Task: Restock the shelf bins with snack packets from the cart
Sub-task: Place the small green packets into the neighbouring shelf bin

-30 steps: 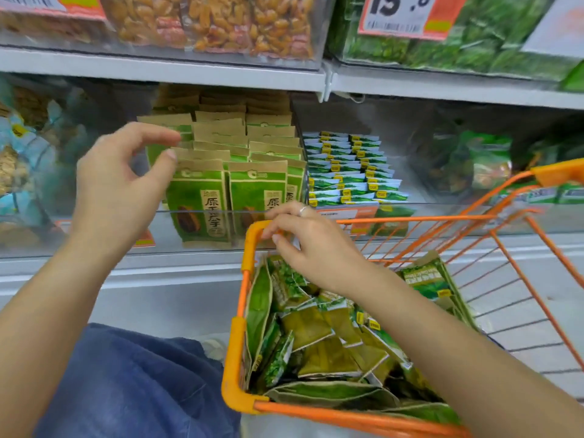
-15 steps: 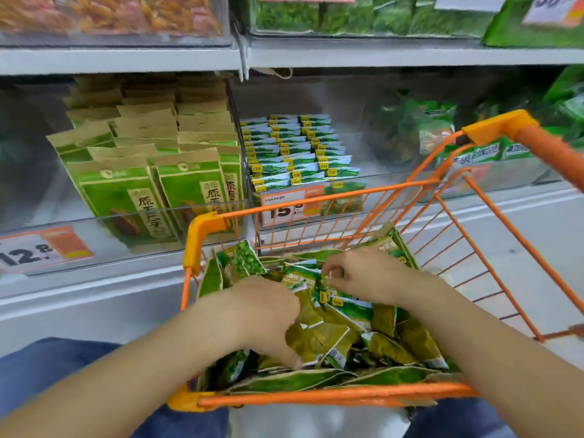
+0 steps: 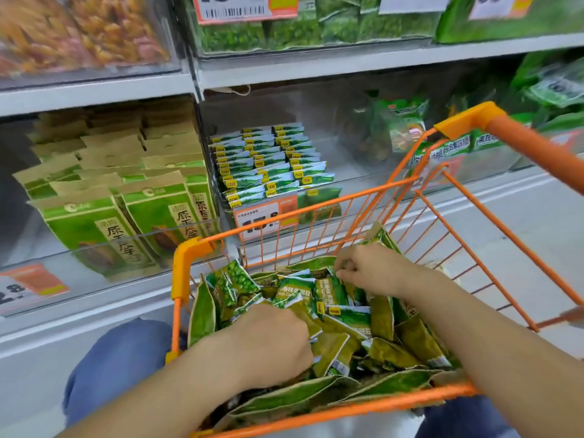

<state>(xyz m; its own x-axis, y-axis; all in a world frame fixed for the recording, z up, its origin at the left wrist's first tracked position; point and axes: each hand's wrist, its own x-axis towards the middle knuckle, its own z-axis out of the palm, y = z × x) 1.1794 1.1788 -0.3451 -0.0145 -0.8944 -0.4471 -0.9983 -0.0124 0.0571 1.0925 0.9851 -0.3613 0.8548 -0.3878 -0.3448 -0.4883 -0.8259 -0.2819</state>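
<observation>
Cart (image 3: 186,267): 1, orange wire, parked against the lower shelf; near rim cut by frame bottom, handle running off right edge.

Snack packets (image 3: 341,311): loose heap in cart, green w/ yellow tags; count not possible, they overlap and many are buried. Approx. 4 larger kraft-edged pouches (image 3: 284,396) lie flat along the near rim.

Hands: 2, both inside cart.
- Left hand (image 3: 271,346): knuckles up, fingers curled down into the heap, gripping packets; fingertips hidden under the wrappers, number held can't be told.
- Right hand (image 3: 366,270): at far side of heap, fingers bent, thumb and forefinger pinching a packet edge; which packet unclear.

Shelf bins: clear-fronted.
- Left bin (image 3: 104,254): kraft/green pouches standing in 3 files; back rows blurred.
- Middle bin (image 3: 262,172): small green packets, 3 columns, approx. 9–10 deep; front row partly behind orange price tag (image 3: 265,216), digits cut by cart wire.
- Right bin (image 3: 392,128): green bags, hazy behind plastic, partly behind the cart.

Upper shelf: orange-brown snacks left, green bags right, tops cut off.

Blue trouser knee (image 3: 117,358), lower left.
</observation>
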